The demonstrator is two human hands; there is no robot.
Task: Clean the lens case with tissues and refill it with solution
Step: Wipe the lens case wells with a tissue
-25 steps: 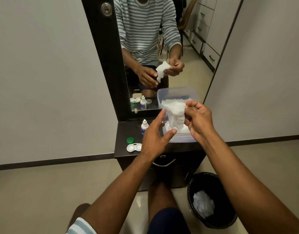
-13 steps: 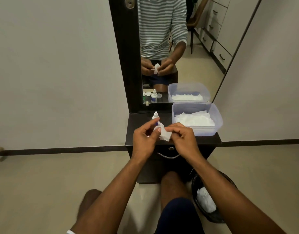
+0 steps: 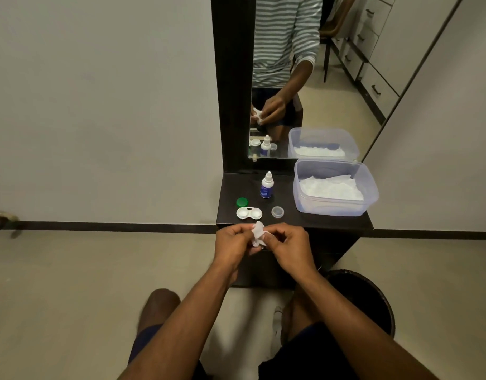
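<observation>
Tissue now crumpled (between hands).

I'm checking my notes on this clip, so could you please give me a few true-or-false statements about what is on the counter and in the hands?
1. Both hands hold a tissue. True: left hand and right hand pinch it.
2. The lens case is in the left hand. False: it lies open on the counter.
3. The green cap is screwed onto the case. False: it lies beside it.
4. The bottle stands upright. True.
5. The tub holds tissues. True.
</observation>
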